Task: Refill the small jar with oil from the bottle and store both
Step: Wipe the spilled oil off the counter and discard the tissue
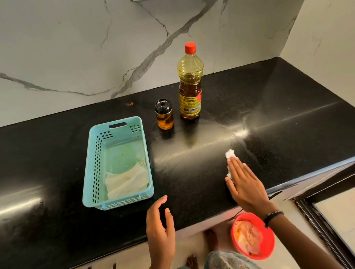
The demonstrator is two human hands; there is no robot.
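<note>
The oil bottle (190, 84), label print too small to read, stands capped beside the small jar (164, 114) on the black worktop (275, 97). Right hand (245, 182) presses a white tissue (230, 154) flat; left hand (159, 227) hovers, loosely open and holding nothing.

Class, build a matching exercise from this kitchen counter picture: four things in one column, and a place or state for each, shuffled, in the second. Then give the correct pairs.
Things
1. oil bottle
2. small jar
3. blue basket
4. white tissue

Places or states
A. pressed flat on the counter under the right hand
B. holds crumpled white paper at its near end
C. tall, red cap on, standing near the wall
D. black lid on, standing between the basket and the bottle

Pairs: 1-C, 2-D, 3-B, 4-A
</note>
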